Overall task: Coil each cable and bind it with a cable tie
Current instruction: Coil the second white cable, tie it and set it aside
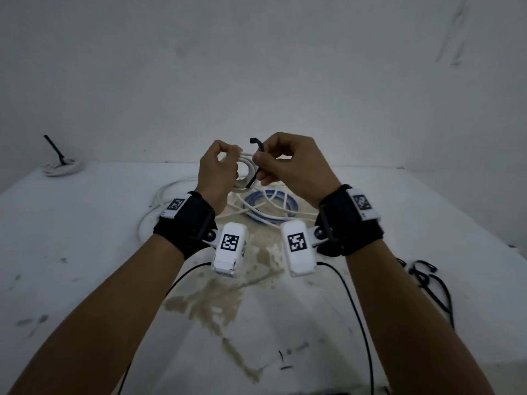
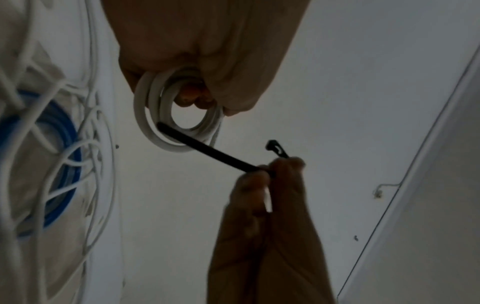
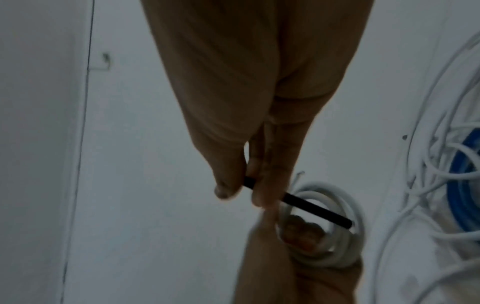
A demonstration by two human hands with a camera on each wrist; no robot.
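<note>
My left hand [image 1: 219, 166] grips a small coil of white cable [image 1: 247, 169], held up above the table; its fingers curl through the coil [image 2: 153, 111]. My right hand [image 1: 285, 161] pinches a black cable tie [image 1: 256, 163] between thumb and fingers. The tie's head sticks up above the fingers, and its tail [image 2: 205, 148] slants down across the coil's lower rim. From the right wrist the tie [image 3: 317, 209] crosses the front of the white coil [image 3: 345, 207].
On the white table [image 1: 85, 252] beneath my hands lie loose white cables [image 1: 159, 201] and a blue coiled cable [image 1: 271, 206]. A bound white coil with a black tie [image 1: 61, 166] sits far left. Black ties [image 1: 425, 277] lie at the right. A brown stain marks the middle.
</note>
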